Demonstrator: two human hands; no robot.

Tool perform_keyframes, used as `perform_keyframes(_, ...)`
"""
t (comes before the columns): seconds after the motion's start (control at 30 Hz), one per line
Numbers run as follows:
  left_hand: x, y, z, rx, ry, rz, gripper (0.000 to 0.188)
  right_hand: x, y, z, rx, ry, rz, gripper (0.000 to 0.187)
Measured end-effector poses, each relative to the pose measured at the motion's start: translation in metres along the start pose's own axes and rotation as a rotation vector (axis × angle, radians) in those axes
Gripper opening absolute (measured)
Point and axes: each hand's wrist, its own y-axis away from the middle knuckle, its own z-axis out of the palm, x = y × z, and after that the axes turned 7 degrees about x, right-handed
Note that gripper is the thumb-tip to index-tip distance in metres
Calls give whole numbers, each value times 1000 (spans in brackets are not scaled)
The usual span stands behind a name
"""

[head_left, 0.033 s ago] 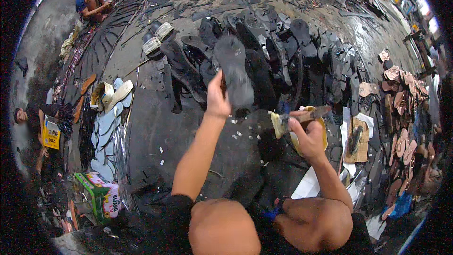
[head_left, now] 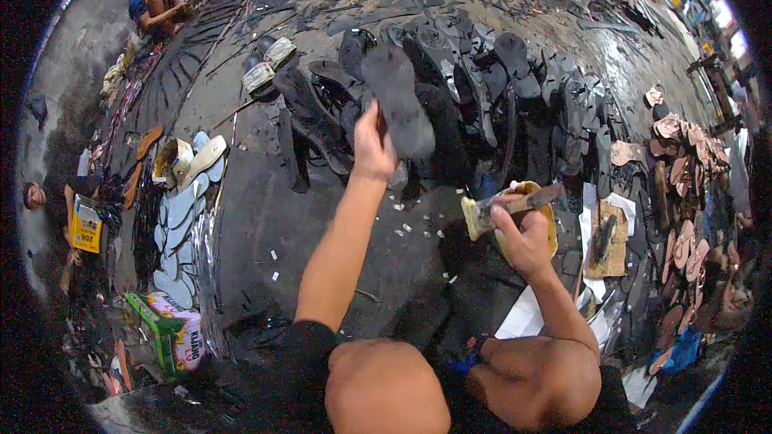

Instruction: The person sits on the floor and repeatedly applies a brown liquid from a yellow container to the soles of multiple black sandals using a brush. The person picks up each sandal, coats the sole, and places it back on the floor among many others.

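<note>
My left hand [head_left: 375, 145] is wrapped round the edge of a dark sandal sole [head_left: 398, 96], held up flat above the ground and blurred by motion. Just behind it stand several black sandals and soles [head_left: 519, 64], leaning on one another in a row. To the right, my right hand [head_left: 526, 243] grips a brush [head_left: 531, 199] by its worn wooden handle. The brush's pale, caked end [head_left: 475, 219] points left. Beneath this hand is a yellowish tub [head_left: 551, 229], partly hidden by the fingers and brush.
Pale blue-white soles [head_left: 181, 205] lie in a stack at left, near a green and white carton [head_left: 165, 333]. Pinkish sandals [head_left: 683, 245] are heaped at right, beyond a stained cardboard piece [head_left: 615, 241]. One person [head_left: 157, 4] crouches far left; another holds a yellow box [head_left: 87, 225].
My left hand has moved slightly away from me with the sole. The brush in my right hand has shifted a little, its handle end dipping slightly.
</note>
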Motion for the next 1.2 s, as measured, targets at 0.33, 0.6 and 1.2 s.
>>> perform_keyframes(0.33, 15, 177, -57, 129, -354, -559, 30, 108, -20, -97, 252, 911, -310, 27)
perform_keyframes(0.6, 166, 256, -260, -230, -1777, -388, 47, 70, -8, -114, 220, 805, -130, 34)
perform_keyframes(1.2, 130, 254, -35, -687, -722, -40, 36, 82, 72, -104, 68, 980, 59, 26)
